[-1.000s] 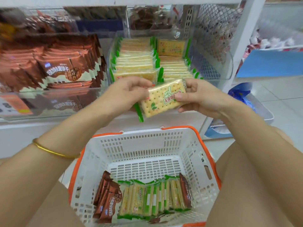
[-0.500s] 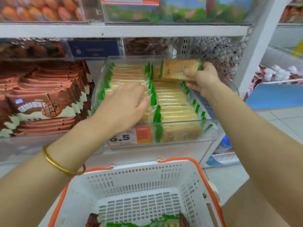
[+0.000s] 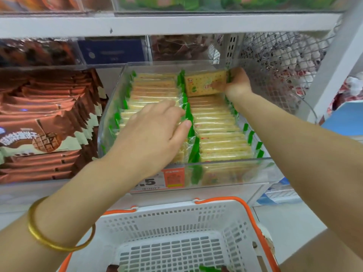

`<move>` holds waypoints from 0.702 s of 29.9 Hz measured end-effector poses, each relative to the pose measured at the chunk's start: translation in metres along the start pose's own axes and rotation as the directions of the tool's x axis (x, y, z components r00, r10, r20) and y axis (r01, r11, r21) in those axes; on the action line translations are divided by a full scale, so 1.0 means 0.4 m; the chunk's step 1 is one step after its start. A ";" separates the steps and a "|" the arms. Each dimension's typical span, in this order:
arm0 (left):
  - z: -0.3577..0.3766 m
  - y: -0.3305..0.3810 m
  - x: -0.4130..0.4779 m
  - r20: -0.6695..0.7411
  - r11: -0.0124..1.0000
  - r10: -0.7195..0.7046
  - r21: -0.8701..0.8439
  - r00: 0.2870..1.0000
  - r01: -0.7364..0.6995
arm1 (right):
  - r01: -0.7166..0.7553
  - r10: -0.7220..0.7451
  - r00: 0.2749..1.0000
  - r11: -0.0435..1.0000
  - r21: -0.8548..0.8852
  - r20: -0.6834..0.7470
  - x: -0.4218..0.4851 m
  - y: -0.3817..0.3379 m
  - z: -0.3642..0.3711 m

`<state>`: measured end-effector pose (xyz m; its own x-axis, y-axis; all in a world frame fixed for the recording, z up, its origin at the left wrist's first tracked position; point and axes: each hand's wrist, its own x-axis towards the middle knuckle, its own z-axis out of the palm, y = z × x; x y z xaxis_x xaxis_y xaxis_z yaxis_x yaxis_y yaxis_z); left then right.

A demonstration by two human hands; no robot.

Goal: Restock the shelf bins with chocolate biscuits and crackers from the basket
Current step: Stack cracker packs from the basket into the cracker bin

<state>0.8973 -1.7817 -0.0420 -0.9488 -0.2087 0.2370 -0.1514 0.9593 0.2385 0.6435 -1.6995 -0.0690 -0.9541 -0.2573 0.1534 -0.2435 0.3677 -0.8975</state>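
From my remote seat, my right hand (image 3: 236,83) pinches the right end of one cracker pack (image 3: 204,85), fingers curled round its edge, at the very back of the clear bin (image 3: 107,122), on top of the rear end of the bin's right-hand row. My left hand (image 3: 155,134) lies palm down with fingers nearly straight on the bin's left-hand row, gripping nothing, just resting on the packs. The risk I see is at release: the pack is not seated between its neighbours, so if I let go too soon it may tip forward and lie flat across the row. Its green end flap is also close to the bin's right wall and could snag there, leaving it crooked. Leaning too hard with the left hand might crush or shove the left row toward the bin's front. The pack stands on its long edge, printed face toward me, its long axis running across the bin from side to side, parallel to the rows below. The basket (image 3: 176,210) sits below the bin's front.
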 end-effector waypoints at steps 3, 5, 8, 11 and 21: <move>-0.002 0.000 -0.001 0.006 1.000 -0.008 -0.021 1.000 0.008 | -0.037 0.033 0.999 0.981 -0.189 -0.024 0.003 0.021 0.015; -0.002 -0.002 0.000 0.004 1.000 -0.009 -0.026 1.000 0.009 | -0.087 0.071 0.995 0.946 -0.314 -0.063 0.007 0.018 0.018; 0.000 -0.002 -0.001 0.000 1.000 -0.007 -0.021 1.000 0.007 | -0.111 0.095 0.993 0.952 -0.284 -0.072 0.010 0.005 0.035; -0.001 -0.005 -0.001 -0.010 1.000 -0.008 -0.024 1.000 0.008 | -0.134 0.109 0.989 0.952 -0.276 -0.103 0.007 -0.004 0.045; -0.019 0.010 -0.080 -0.249 0.991 0.129 0.000 0.960 -0.133 | 0.011 -0.054 0.989 0.958 -0.286 -0.140 -0.125 -0.081 -0.033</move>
<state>0.9292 -1.7727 -0.0417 -0.8614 -0.1239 0.4926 -0.0235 0.9785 0.2050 0.6967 -1.6866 -0.0422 -0.9547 -0.1494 0.2575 -0.2942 0.6053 -0.7396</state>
